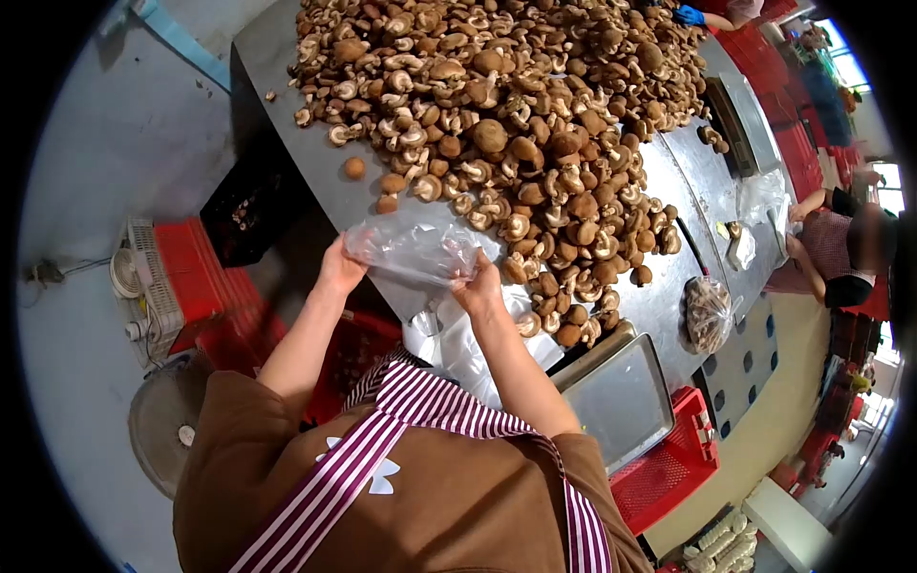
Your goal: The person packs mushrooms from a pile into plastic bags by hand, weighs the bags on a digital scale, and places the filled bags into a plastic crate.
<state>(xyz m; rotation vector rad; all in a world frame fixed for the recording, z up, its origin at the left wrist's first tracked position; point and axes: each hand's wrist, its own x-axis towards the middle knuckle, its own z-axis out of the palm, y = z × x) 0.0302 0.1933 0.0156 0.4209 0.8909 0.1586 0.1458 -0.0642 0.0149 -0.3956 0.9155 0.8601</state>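
A clear plastic bag (413,246) is stretched between my two hands, over the near edge of the metal table (320,177). My left hand (343,266) is closed on its left end, and my right hand (479,284) pinches its right end. The bag looks flat, and I see no mushrooms inside it. Just beyond it spreads a large heap of brown shiitake mushrooms (492,136), with a few loose ones near the bag. Beneath my right forearm lies a stack of white plastic bags (468,349).
A metal tray (616,403) sits at right above a red crate (673,468). A filled bag of mushrooms (709,315) stands on the table. Another person (831,244) works at the far right, and a blue-gloved hand (689,15) shows at the top. A fan (167,425) stands left.
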